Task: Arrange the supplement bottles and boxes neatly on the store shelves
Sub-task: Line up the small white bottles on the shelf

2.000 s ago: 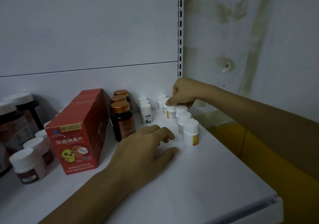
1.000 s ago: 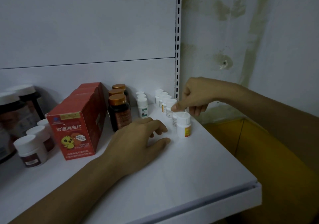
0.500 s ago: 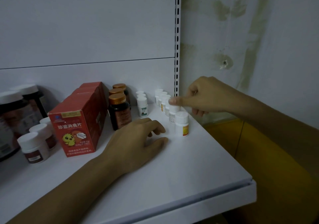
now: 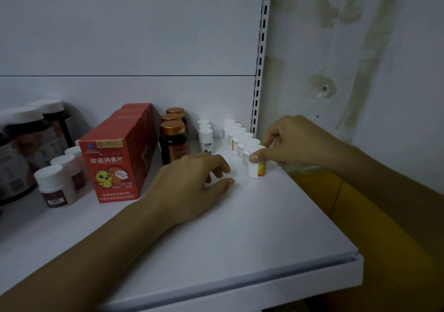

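Note:
A row of several small white bottles (image 4: 241, 135) runs from the back panel toward the front along the right side of the white shelf (image 4: 240, 239). My right hand (image 4: 293, 141) pinches the cap of the frontmost bottle (image 4: 257, 168), which has a yellow label and stands upright. Fingers loosely curled, my left hand (image 4: 192, 184) rests on the shelf just left of that bottle and holds nothing. Left of it stand three brown bottles with gold caps (image 4: 173, 141), a short row of white bottles (image 4: 206, 136) and red boxes (image 4: 115, 162).
At the far left stand white-capped bottles (image 4: 54, 184) and large dark jars (image 4: 21, 148). A slotted upright (image 4: 260, 66) marks the shelf's right end, with a stained wall (image 4: 360, 71) beyond. The shelf's front edge (image 4: 240, 295) runs across the bottom.
My right hand has moved forward along the white bottle row, from a bottle further back to the frontmost one, and now pinches its cap. My left hand has stayed on the shelf.

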Available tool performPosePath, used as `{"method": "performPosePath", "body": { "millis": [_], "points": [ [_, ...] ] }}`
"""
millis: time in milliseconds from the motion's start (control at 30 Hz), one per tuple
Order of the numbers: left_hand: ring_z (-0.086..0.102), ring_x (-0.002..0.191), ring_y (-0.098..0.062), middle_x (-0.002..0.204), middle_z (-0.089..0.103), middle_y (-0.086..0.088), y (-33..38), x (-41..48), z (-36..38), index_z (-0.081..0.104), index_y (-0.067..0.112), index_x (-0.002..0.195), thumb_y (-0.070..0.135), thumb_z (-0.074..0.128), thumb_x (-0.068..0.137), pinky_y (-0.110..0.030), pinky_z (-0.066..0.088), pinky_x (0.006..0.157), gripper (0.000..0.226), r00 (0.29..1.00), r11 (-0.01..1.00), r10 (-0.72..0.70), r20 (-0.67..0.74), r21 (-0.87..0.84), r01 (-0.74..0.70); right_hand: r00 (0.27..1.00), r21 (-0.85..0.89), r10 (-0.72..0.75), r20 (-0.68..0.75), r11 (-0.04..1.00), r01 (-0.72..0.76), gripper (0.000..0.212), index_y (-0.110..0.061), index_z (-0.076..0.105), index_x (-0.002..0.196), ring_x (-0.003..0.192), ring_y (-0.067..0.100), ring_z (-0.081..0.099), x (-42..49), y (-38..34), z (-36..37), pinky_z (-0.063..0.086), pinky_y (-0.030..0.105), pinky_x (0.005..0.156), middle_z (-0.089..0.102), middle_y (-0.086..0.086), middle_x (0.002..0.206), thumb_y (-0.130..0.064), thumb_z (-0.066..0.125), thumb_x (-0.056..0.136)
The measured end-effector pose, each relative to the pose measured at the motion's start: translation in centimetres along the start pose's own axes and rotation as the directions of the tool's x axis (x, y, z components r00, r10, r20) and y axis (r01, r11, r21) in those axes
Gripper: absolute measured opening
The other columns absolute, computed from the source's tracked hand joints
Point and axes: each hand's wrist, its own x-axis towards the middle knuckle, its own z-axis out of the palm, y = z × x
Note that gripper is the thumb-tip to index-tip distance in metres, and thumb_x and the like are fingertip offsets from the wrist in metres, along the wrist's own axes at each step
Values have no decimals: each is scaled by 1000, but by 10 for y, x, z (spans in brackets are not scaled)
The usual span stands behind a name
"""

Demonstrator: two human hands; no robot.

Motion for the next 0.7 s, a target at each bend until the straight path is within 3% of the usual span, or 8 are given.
{"method": "performPosePath", "body": {
  "millis": [233, 333, 467, 567, 633, 700],
  "points": [
    [47, 71, -2, 103, 62, 19, 1, 3, -7, 54, 39, 119, 54, 43, 92, -21, 41, 62, 33, 1000, 993, -5, -15, 120, 7, 991, 21, -76, -108, 997, 78, 47, -19, 64, 92, 69, 8, 56, 30, -23, -18, 41, 25, 61, 60, -8, 76, -62, 65, 75],
    [50, 73, -2, 98, 65, 16, 1, 3, -7, 52, 37, 121, 54, 41, 93, -22, 42, 62, 34, 1000, 988, 0, 4, 156, -1, 986, -139, -156, -67, 979, 146, 44, -15, 61, 91, 77, 17, 60, 72, -50, -6, 45, 28, 64, 64, 1, 86, -57, 65, 80],
    [57, 77, -4, 96, 66, 15, -4, 1, -8, 54, 36, 119, 53, 42, 93, -24, 45, 65, 33, 1000, 990, 9, -13, 142, -7, 986, -256, -164, 33, 952, 167, 46, -13, 46, 68, 57, 20, 55, 110, -77, 23, 41, 26, 52, 54, 3, 65, -51, 68, 81],
    [51, 73, -3, 98, 66, 14, -7, -1, -9, 54, 36, 119, 51, 42, 94, -23, 43, 64, 32, 999, 989, 23, -31, 145, -18, 991, -238, -120, 51, 963, 129, 45, -13, 42, 63, 54, 18, 50, 118, -80, 39, 35, 25, 46, 49, 3, 61, -41, 71, 81],
    [51, 74, -3, 100, 66, 14, -6, -2, -10, 54, 35, 120, 51, 42, 95, -24, 45, 66, 32, 999, 990, 29, -34, 140, -24, 991, -175, -136, -3, 976, 133, 34, -10, 48, 68, 63, 23, 57, 112, -77, 40, 39, 26, 51, 53, 5, 66, -32, 71, 80],
    [56, 77, -5, 100, 66, 13, -6, -1, -11, 57, 34, 115, 53, 41, 94, -25, 46, 66, 33, 999, 989, 27, -38, 148, -21, 970, -92, -190, -149, 980, 178, 21, -10, 55, 82, 75, 24, 58, 90, -70, 34, 43, 29, 59, 60, 6, 81, -27, 68, 81]
  ]
}}
